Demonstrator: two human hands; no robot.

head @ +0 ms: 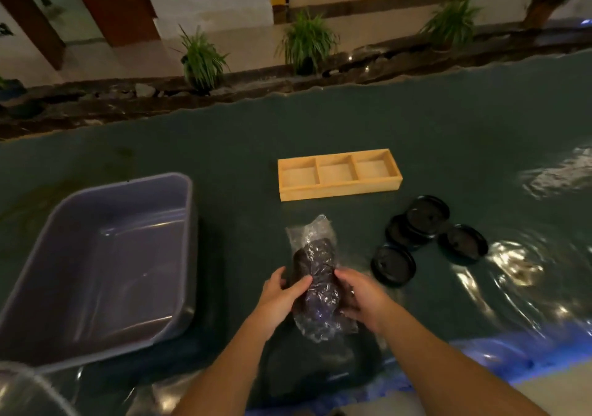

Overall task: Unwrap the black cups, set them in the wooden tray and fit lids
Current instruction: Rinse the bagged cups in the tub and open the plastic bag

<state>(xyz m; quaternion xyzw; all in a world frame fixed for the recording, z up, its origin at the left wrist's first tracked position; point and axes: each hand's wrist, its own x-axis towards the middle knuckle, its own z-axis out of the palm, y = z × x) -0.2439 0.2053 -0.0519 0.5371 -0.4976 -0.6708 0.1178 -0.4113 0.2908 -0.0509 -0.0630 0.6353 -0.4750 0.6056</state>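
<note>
At about eight o'clock from the middle of the table (448, 120) we see a grey-lilac plastic tub (105, 255), standing open on the dark green covering, well apart from everything else. At the lower left corner a curved clear rim shows, too blurred for us to name.

Moving right, we come to the left hand (282, 297). It curls around the left flank of the wrapped bundle (317, 281), its thumb laid across the front of the wrap and its fingers tucked behind, so the grip is partly closed and pressing on the plastic. The bundle is a stack of black cups in crinkled clear wrap, lying lengthwise with its loose, twisted end pointing to twelve o'clock. It sits near the table's near edge, at about six o'clock from the wooden tray (339, 175).

The right hand (362, 297) holds the opposite flank, its fingers bent around the wrap and touching it; we cannot tell how firmly it presses. Both hands therefore hold the same bundle between them.

The wooden tray lies beyond the bundle, its three compartments side by side.

At about four o'clock from the tray, just right of the bundle, four black lids (429, 239) lie flat on the covering. Two of them overlap at the far side; the other two lie singly, one nearest the right hand, one farthest right.
</note>
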